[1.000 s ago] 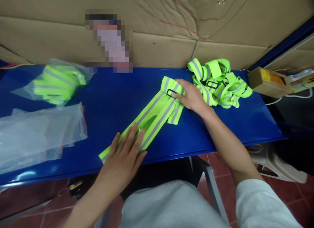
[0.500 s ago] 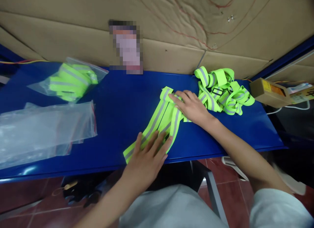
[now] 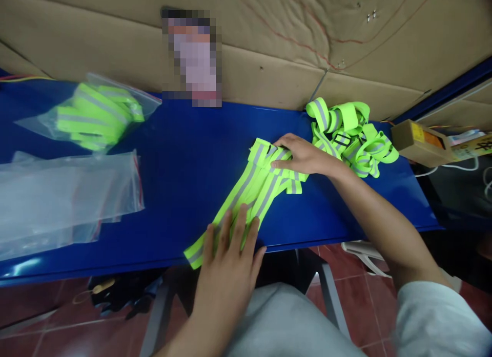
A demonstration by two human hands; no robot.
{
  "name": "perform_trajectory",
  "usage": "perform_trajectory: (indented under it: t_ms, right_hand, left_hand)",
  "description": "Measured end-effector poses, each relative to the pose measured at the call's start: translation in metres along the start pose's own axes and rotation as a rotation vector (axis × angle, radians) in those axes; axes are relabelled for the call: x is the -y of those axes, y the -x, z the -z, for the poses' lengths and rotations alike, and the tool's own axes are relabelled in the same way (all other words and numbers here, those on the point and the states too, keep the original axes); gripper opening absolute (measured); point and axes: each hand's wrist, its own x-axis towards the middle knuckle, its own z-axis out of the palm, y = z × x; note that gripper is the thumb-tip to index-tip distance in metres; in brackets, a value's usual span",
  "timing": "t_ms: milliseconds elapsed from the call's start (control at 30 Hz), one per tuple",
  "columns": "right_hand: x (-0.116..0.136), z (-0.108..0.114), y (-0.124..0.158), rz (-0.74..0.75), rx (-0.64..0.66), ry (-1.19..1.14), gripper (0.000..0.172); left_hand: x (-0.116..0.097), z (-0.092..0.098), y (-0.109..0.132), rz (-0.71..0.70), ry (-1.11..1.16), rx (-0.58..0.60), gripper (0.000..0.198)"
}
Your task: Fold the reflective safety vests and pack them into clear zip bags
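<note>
Head camera view showed a wide wall of creased tan cardboard (image 3: 269, 83) rising behind a long, glossy blue surface (image 3: 172, 177). On the left of that surface lay an overlapping stack of flat, clear plastic zip bags (image 3: 73, 198) with red seal lines, reaching toward the front edge. Just behind the stack sat a clear plastic bag filled with folded neon yellow-green strap (image 3: 98, 113). A neon yellow-green fabric strap with a grey centre stripe (image 3: 236, 190) lay folded in lengths across the middle of the surface, slanting from its far end down to the front edge, where one tip stuck out at the left. Beyond it on the right, near the cardboard, was a loose pile of looped neon yellow-green straps (image 3: 355, 139). The person's left hand (image 3: 228, 267) rested palm down over the strap's near part, fingers extended and spread apart. The right hand (image 3: 302, 154) was at the strap's far end, thumb and fingers parted with fabric between them; how firmly they pressed could not be told. A short tail of strap lay just below that hand. A small brown cardboard box with a yellow label (image 3: 423, 142) stood right of the pile. A rectangular black buckle (image 3: 342, 140) showed among the pile's loops.
</note>
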Motion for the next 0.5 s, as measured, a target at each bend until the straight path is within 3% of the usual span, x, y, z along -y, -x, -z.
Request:
perform_trajectory:
  t_ms: [133,233,333,400,500]
  right_hand:
    - [0.02,0.002,0.002,-0.072,-0.059,0.046,0.046]
    - [0.047,-0.009,0.008,-0.082,-0.174,0.23,0.045]
    - [0.069,-0.031,0.02,0.067,-0.265,0.504,0.034]
    - [0.075,-0.044,0.031,0.186,-0.276,0.616,0.036]
    - [0.075,-0.052,0.051,0.305,-0.22,0.547,0.037]
  left_hand:
    - [-0.001,0.001,0.001,-0.025,-0.046,0.001,0.049]
    - [-0.01,0.003,-0.003,-0.049,-0.061,0.035,0.049]
    - [-0.018,0.003,-0.01,-0.072,-0.049,0.068,0.055]
    - [-0.02,0.003,-0.014,-0.079,-0.029,0.095,0.061]
    - [-0.018,0.002,-0.013,-0.09,0.001,0.126,0.073]
